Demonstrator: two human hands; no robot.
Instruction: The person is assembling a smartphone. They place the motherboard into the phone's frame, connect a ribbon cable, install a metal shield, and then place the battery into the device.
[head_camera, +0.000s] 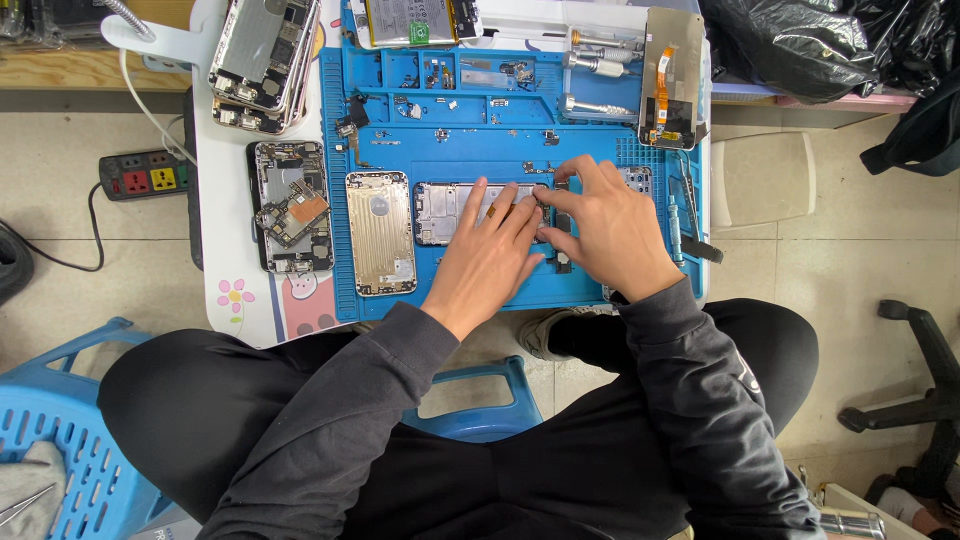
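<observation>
Both hands press down on the stripped silver phone frame (470, 212) on the blue rubber mat (470, 150): left hand (487, 258) flat, fingers spread, right hand (610, 232) pinching a small part; a slip could scatter loose screws

Phone repair workshop: blue repair mat (590, 150), stacked opened phones (262, 60), screwdrivers (598, 65).

Phone frame (450, 212): right half covered by the left hand (490, 262) and right hand (612, 232), so whatever the fingertips pinch there cannot be made out. Small parts in the mat (520, 285) trays along the top: too tiny to tell screws from clips; phone stack (262, 62), battery (412, 20) and black bags (830, 45) cut by the top edge. Blue crate (60, 440), metal cylinder (850, 522) and chair base (915, 400): cut by the frame edges.
</observation>
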